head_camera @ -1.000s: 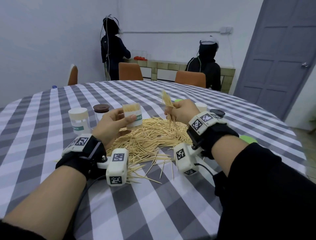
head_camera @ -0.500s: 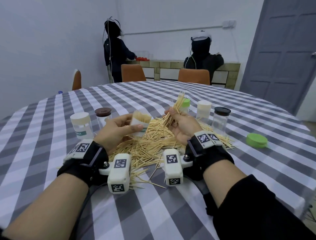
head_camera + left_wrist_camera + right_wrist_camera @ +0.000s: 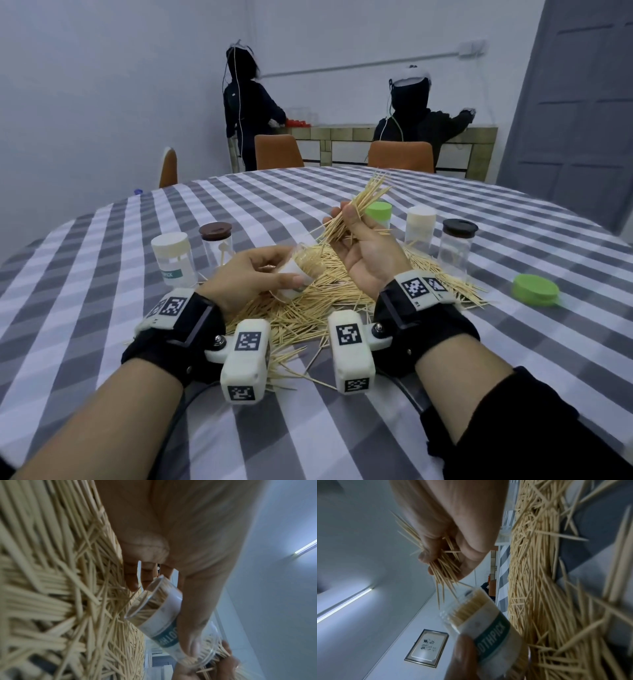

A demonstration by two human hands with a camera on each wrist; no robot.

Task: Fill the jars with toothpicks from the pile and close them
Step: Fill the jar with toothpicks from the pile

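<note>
My left hand [image 3: 255, 274] grips an open clear jar [image 3: 301, 270] with a TOOTHPICK label, tilted toward the right and packed with toothpicks [image 3: 471, 608]. The same jar [image 3: 159, 615] shows in the left wrist view between thumb and fingers. My right hand [image 3: 359, 240] pinches a bundle of toothpicks [image 3: 356, 212], slanted with its lower ends at the jar's mouth. In the right wrist view that bundle [image 3: 443, 566] points down at the jar [image 3: 488, 627]. A big toothpick pile [image 3: 318, 308] lies on the checked table [image 3: 102, 308] under both hands.
Left of the hands stand a cream-lidded jar [image 3: 173, 258] and a brown-lidded jar [image 3: 217, 245]. On the right stand a green-lidded jar [image 3: 378, 214], a cream-lidded jar [image 3: 419, 226] and a dark-lidded jar [image 3: 457, 250]. A loose green lid [image 3: 535, 289] lies at far right. Two people stand at the back counter.
My left hand has tipped the jar from upright toward the right. My right hand turned palm up and lowered the bundle's ends to the jar's mouth.
</note>
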